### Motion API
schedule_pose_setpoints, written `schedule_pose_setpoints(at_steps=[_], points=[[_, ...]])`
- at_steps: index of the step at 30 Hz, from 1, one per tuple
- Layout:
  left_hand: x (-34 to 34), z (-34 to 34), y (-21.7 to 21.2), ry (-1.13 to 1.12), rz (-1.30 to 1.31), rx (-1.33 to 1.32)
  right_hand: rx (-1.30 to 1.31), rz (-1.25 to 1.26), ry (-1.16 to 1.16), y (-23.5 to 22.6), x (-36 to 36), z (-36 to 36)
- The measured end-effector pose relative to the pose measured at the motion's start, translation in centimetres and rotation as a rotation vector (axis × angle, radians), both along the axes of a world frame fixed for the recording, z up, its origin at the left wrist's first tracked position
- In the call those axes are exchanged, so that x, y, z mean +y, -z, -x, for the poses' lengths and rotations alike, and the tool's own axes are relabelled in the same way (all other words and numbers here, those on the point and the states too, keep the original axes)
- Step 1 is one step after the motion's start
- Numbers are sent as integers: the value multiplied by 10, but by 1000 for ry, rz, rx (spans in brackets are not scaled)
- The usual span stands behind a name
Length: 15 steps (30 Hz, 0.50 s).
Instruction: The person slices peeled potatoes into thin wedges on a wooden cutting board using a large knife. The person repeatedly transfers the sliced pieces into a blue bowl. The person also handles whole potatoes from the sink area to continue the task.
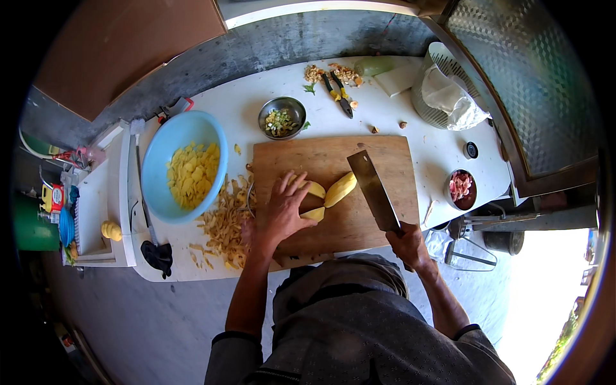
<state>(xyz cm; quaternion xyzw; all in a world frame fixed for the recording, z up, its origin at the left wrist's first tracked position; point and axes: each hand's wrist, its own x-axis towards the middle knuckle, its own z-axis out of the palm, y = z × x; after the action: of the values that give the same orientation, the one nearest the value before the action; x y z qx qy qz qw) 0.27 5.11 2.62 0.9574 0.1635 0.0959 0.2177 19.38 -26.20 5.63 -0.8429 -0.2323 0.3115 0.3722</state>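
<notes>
Several peeled, cut potato pieces lie on a wooden cutting board (289, 240). My left hand (282, 204) curves around the left pieces, its thumb against the nearest potato piece (314, 214) and its fingers by the one behind it. Another potato piece (341, 188) rests at their right, apart from both hands. My right hand (409, 246) grips the handle of a cleaver (373, 192). The blade is held over the right half of the board, pointing away from me and clear of the potato pieces.
Left of the board stand a light-blue basin (219, 168) of sliced potato and a heap of potato peelings (226, 221). Behind are a metal bowl (264, 115) of chopped greens and pliers (340, 96). On the right are a bowl of raw meat (460, 186) and a slatted bin (431, 96).
</notes>
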Motion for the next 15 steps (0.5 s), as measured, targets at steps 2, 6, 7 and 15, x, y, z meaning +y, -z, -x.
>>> schedule_pose_setpoints(at_steps=[2, 6, 7, 15], points=[[2, 1, 3, 143, -114, 110, -30, 19, 15, 6, -5, -5], [6, -3, -5, 100, -7, 148, -122, 79, -24, 8, -4, -14], [5, -3, -7, 78, 6, 150, -170, 93, -51, 6, -1, -15], [-17, 14, 23, -191, 58, -37, -328, 143, -178, 9, 14, -22]])
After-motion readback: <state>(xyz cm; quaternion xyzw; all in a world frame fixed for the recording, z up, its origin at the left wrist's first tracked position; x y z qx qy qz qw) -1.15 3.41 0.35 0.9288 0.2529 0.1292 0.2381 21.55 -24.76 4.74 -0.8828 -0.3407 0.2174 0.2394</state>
